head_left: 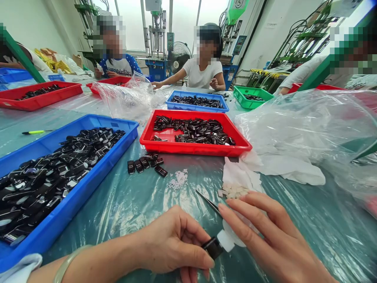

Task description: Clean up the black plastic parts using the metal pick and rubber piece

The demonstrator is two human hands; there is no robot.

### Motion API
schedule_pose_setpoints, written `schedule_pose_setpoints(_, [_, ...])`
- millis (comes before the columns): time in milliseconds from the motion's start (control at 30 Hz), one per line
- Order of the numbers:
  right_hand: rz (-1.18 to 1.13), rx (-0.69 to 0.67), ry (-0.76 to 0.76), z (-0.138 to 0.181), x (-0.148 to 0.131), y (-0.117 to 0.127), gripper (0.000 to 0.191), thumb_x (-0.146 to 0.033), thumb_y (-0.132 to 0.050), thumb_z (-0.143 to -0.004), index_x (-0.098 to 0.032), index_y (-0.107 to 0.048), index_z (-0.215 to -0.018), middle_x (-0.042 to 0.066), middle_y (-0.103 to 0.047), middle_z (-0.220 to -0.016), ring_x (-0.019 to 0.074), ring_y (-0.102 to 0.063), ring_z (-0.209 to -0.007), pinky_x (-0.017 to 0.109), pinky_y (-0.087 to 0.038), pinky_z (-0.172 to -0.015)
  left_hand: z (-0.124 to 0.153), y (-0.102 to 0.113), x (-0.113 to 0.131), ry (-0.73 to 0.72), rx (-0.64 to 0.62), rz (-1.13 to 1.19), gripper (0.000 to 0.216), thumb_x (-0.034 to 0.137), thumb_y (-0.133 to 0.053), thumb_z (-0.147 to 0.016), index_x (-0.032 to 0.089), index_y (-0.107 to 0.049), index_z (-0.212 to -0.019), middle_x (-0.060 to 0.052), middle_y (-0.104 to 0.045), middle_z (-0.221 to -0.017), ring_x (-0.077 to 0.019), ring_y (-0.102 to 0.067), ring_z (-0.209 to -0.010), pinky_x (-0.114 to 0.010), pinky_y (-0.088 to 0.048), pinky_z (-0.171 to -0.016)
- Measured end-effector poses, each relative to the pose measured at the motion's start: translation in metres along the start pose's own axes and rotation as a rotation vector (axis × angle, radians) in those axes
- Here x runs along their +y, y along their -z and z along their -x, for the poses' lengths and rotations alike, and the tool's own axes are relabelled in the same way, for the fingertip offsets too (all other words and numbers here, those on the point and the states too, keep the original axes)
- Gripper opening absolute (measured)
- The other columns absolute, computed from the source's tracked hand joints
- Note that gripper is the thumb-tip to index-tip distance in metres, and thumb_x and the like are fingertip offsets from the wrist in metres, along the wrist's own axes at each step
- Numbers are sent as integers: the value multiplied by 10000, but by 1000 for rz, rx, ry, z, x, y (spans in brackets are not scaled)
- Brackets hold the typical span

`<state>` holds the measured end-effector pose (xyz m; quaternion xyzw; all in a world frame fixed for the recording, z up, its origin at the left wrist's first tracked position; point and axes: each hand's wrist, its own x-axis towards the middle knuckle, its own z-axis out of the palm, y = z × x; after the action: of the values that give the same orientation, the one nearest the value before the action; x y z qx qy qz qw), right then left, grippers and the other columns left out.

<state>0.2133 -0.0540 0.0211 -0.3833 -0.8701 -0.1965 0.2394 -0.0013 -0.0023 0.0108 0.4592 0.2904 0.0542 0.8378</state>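
Observation:
My left hand [173, 243] pinches a small glossy black plastic part [212, 247] between thumb and fingers, low in the middle of the view. My right hand [271, 239] is right beside it, fingers long and slightly curled, holding thin black tweezers [208, 202] that point up and left. A white sticker or film piece [228, 239] sits at the part's end, between the two hands. Just beyond lie a pile of small white pieces [234, 191] and white scraps [179, 179].
A blue tray [70, 204] full of black parts is at the left. A red tray [194, 148] of parts lies ahead, with a few loose parts [144, 164] before it. Clear plastic bags [312, 129] bulk up on the right. Other people sit at the far side with more trays.

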Motion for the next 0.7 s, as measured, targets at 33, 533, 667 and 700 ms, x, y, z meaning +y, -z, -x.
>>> schedule_pose_setpoints(33, [0, 1, -3, 0, 0, 0, 355, -121, -313, -923, -135, -592, -1141, 109, -635, -1027, 248, -485, -1081, 450, -408, -936, 0, 0, 0, 0, -6, -2, 105, 201, -658, -658, 101, -674, -683, 15, -587, -518, -49, -515, -380, -132, -428, -399])
schedule_pose_setpoints(533, [11, 31, -39, 0, -5, -4, 351, -101, -318, -911, -135, -591, -1129, 116, -623, -1047, 249, -477, -1089, 454, -427, -927, -1, -2, 2, 19, -21, -9, 119, 227, -664, -660, 110, -667, -636, 25, -570, -483, -46, -488, -343, -137, -390, -381])
schedule_pose_setpoints(667, [24, 36, -75, -2, -7, -4, 344, -103, -323, -911, -154, -592, -1118, 105, -629, -1034, 238, -485, -1071, 455, -431, -923, -2, -1, 0, 18, -26, 4, 131, 239, -675, -654, 108, -667, -651, 20, -580, -498, -51, -500, -352, -139, -400, -380])
schedule_pose_setpoints(700, [24, 36, -81, -2, -7, -4, 334, -98, -335, -908, -147, -590, -1118, 107, -626, -1034, 240, -484, -1067, 458, -426, -924, -2, -1, 0, 16, -29, 7, 132, 239, -677, -654, 108, -666, -653, 19, -583, -504, -50, -499, -350, -139, -404, -381])
